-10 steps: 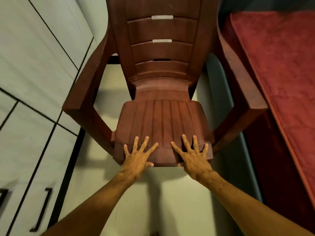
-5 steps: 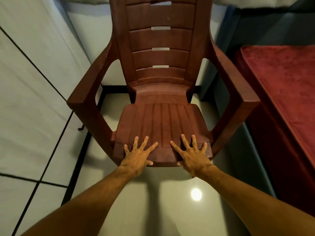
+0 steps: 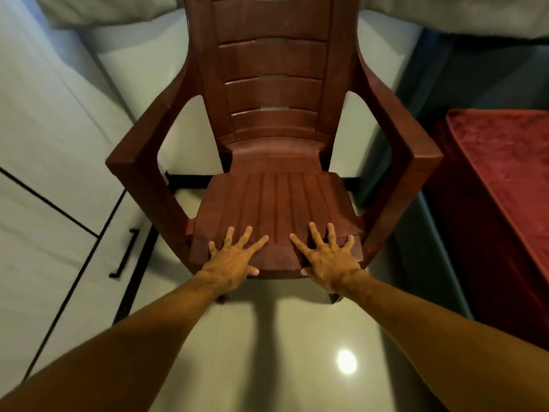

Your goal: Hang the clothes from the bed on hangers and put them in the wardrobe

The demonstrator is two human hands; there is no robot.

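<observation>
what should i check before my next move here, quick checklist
1. Left hand free: ok, it lies flat with fingers spread on the front edge of the chair seat and holds nothing.
2. Right hand free: ok, it lies flat on the same edge.
3. Chair seat free of things: ok, only the hands are on it.
4. Clothes located: cannot tell, the visible part of the bed shows only its red cover.
5. Hangers located: cannot tell, none are in view.
6. Wardrobe open: not ok, the doors in view at left are shut.
</observation>
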